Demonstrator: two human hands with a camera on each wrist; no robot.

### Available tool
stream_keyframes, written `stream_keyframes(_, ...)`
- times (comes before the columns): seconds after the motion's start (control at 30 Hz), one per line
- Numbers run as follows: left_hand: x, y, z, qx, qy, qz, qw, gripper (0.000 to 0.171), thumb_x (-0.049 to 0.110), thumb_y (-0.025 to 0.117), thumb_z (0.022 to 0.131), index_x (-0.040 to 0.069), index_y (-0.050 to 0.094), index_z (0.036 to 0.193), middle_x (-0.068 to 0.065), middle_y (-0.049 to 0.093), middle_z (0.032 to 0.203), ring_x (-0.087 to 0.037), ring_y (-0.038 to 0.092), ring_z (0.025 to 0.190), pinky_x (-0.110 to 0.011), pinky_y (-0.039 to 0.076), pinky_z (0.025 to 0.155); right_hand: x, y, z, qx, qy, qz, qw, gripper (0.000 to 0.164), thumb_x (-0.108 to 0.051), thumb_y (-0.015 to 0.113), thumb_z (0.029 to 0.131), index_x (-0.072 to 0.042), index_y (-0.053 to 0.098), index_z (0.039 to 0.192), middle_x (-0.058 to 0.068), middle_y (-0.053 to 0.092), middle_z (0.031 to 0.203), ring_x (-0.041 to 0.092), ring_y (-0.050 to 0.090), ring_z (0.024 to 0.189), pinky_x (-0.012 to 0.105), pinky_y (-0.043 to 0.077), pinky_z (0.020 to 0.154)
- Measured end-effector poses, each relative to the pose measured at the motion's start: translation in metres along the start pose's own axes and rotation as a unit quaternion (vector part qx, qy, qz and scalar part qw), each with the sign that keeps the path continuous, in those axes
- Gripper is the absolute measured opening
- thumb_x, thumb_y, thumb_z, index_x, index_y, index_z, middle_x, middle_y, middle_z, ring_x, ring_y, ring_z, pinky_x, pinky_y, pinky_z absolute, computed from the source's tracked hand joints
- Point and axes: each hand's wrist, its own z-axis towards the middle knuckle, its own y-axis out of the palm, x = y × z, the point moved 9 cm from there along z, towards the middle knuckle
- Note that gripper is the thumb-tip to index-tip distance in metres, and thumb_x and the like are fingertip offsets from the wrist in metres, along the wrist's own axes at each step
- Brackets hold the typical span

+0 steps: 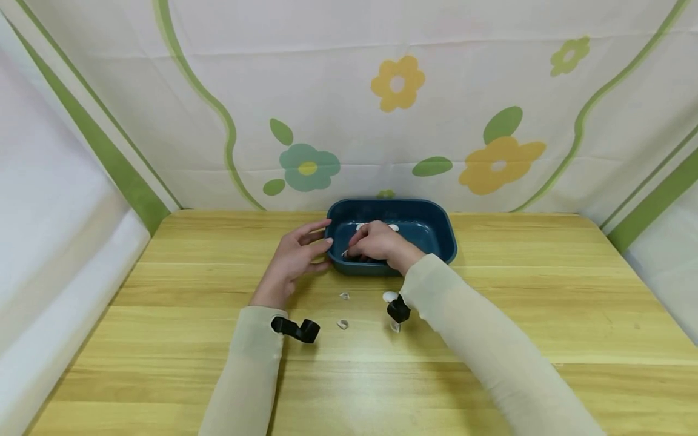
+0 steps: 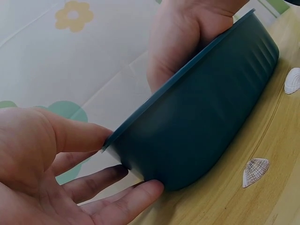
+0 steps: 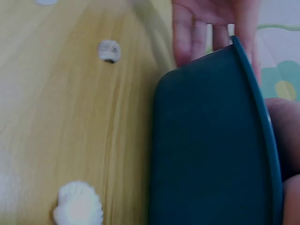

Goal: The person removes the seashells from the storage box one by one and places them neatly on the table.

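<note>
A dark blue plastic basin point(image 1: 447, 242) stands at the back of the table, with a few white seashells point(image 1: 394, 227) on its floor. My left hand point(image 1: 293, 259) touches the basin's left end, fingers spread and fairly straight; the left wrist view shows the thumb point(image 2: 84, 137) at the rim and fingertips on the outer wall. My right hand point(image 1: 376, 241) reaches over the near rim into the basin, fingers bent downward. A pale shell edge point(image 1: 345, 254) shows at its fingertips, which appear to pinch it; the basin wall hides them in both wrist views.
In front of the basin several shells lie on the wooden table: a small shell point(image 1: 345, 296), another shell point(image 1: 342, 324), a white shell point(image 1: 389, 296) and a shell point(image 1: 395, 326) partly behind the right wrist's black mount point(image 1: 398, 309). A flowered curtain point(image 1: 354, 121) hangs behind the basin.
</note>
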Motion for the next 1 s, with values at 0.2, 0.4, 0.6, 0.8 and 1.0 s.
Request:
stream_keyframes(0.2, 0.0002, 0.0027, 0.0017, -0.006, 0.003, 0.002, 1.0000, 0.049, 0.016, 0.068, 0.107, 0.024, 0.060, 0.155, -0.011, 0.056, 0.160, -0.034, 0.065, 0.136, -0.053, 0.060, 0.106, 0.0056, -0.0012, -0.0022, -0.007, 0.023, 0.021, 1.000, 0.024, -0.017, 0.076, 0.100, -0.004, 0.075, 0.120, 0.012, 0.069, 0.121, 0.020, 0.068, 0.090, 0.031, 0.058, 0.086)
stream_keyframes(0.4, 0.0005, 0.0033, 0.0038, -0.006, 0.003, 0.000, 1.0000, 0.049, 0.016, 0.068, 0.107, 0.024, 0.060, 0.155, -0.011, 0.056, 0.161, -0.034, 0.065, 0.136, -0.053, 0.060, 0.106, 0.0053, -0.0030, -0.0007, -0.001, 0.020, 0.032, 0.999, 0.028, -0.016, 0.078, 0.099, -0.003, 0.071, 0.123, 0.012, 0.067, 0.120, 0.019, 0.065, 0.085, 0.029, 0.057, 0.081)
stream_keyframes(0.6, -0.0004, 0.0022, 0.0047, -0.005, 0.002, 0.002, 1.0000, 0.050, 0.016, 0.068, 0.108, 0.023, 0.059, 0.156, -0.010, 0.056, 0.161, -0.033, 0.065, 0.137, -0.053, 0.060, 0.106, 0.0048, -0.0003, 0.0024, -0.008, 0.007, 0.020, 1.000, 0.032, -0.014, 0.077, 0.099, -0.003, 0.072, 0.128, 0.013, 0.070, 0.124, 0.019, 0.066, 0.089, 0.030, 0.057, 0.083)
stream_keyframes(0.8, -0.0024, 0.0018, 0.0051, -0.004, 0.000, 0.004, 1.0000, 0.050, 0.016, 0.068, 0.107, 0.025, 0.059, 0.156, -0.010, 0.055, 0.161, -0.032, 0.065, 0.137, -0.053, 0.060, 0.106, 0.0017, 0.0001, 0.0018, 0.007, -0.015, -0.025, 1.000, 0.024, -0.014, 0.078, 0.098, -0.005, 0.076, 0.120, 0.013, 0.070, 0.128, 0.024, 0.067, 0.102, 0.034, 0.057, 0.090)
stream_keyframes(1.0, -0.0018, 0.0037, 0.0053, -0.004, 0.002, 0.003, 1.0000, 0.049, 0.016, 0.068, 0.107, 0.025, 0.060, 0.155, -0.011, 0.056, 0.161, -0.033, 0.065, 0.137, -0.054, 0.059, 0.106, -0.0006, -0.0020, -0.0013, 0.022, -0.017, -0.055, 0.998, 0.015, -0.013, 0.078, 0.097, -0.007, 0.078, 0.111, 0.012, 0.070, 0.128, 0.028, 0.065, 0.105, 0.038, 0.057, 0.093)
